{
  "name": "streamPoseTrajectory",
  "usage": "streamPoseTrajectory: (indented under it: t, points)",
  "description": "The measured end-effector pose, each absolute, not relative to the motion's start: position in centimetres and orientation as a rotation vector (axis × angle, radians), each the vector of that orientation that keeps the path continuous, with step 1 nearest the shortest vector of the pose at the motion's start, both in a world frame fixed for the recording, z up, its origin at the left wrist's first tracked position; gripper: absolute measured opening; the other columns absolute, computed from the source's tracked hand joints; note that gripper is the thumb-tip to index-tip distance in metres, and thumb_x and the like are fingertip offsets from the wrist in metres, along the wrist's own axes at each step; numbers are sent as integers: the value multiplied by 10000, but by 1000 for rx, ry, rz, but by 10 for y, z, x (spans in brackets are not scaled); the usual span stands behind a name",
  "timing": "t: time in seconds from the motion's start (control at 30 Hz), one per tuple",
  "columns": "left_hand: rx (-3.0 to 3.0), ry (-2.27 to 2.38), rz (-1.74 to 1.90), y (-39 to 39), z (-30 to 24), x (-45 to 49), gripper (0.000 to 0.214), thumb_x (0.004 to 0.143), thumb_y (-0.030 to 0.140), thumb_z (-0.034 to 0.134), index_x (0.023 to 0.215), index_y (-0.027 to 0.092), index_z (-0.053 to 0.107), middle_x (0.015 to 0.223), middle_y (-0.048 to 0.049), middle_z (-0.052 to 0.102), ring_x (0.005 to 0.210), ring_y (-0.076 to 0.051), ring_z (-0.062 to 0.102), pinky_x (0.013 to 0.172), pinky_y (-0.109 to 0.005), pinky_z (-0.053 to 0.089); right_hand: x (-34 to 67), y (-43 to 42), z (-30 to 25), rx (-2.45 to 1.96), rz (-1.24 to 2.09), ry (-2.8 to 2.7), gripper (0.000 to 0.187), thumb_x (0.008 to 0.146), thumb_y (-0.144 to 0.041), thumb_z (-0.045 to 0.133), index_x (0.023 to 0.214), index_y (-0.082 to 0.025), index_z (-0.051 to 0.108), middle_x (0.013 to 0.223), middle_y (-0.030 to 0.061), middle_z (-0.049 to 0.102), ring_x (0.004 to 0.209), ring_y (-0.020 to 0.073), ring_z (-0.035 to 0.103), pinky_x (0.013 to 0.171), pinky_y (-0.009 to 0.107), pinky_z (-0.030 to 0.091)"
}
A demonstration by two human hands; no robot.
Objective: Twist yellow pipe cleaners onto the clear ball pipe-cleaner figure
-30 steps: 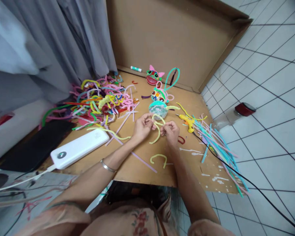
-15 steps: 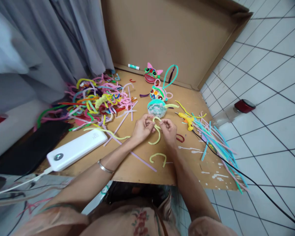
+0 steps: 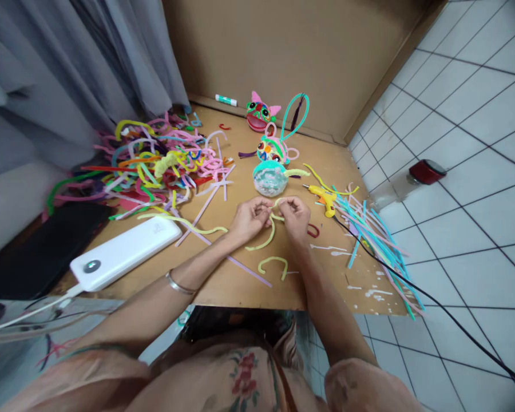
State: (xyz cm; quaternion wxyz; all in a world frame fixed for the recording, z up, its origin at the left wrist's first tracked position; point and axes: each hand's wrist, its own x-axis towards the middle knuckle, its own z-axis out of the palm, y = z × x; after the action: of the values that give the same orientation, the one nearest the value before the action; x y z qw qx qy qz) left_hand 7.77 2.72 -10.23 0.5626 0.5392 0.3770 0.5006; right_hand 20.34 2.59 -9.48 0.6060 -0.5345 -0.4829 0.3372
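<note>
Yellow pipe cleaner [image 3: 269, 230] pinched between my two hands.
My left hand [image 3: 249, 217] and right hand [image 3: 294, 217] each clench it; its tail curls below them, glitter ball [image 3: 270, 177] just beyond.

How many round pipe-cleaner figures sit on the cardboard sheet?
3, in a row: the pink-eared figure by the back flap, the teal-looped figure before it, the teal-topped ball frontmost. The pipe-cleaner pile might hide more.

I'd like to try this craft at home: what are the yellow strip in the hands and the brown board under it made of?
The yellow pipe cleaner looks fuzzy, chenille over a likely wire core, since it holds its curve. The brown board looks like matte cardboard, folded up behind.
</note>
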Motion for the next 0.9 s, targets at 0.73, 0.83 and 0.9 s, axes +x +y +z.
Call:
streamPoseTrajectory:
  t: [0.73,0.83,0.9]
  points:
    - [1084,933,1317,32,-95,75,149,704,201,662,785,142,551,571,18,638,440,-81,564,487,-196,461,205,20,-97,-1238,705,-1078,293,770,-457,578,678,-184,522,539,-64,471,486,73,404,483,202,344]
    - [1058,933,1308,32,-96,74,137,697,190,657,772,134,557,613,2,655,445,-79,565,483,-199,463,206,21,-97,-1227,708,-1073,297,776,-467,567,687,-190,511,545,-63,470,482,73,404,486,206,353]
    - [1033,939,1327,33,-95,72,129,706,187,641,789,136,556,575,12,639,451,-88,576,499,-203,473,204,20,-97,-1234,729,-1142,293,772,-464,569,686,-188,520,551,-58,478,487,76,412,493,212,358]
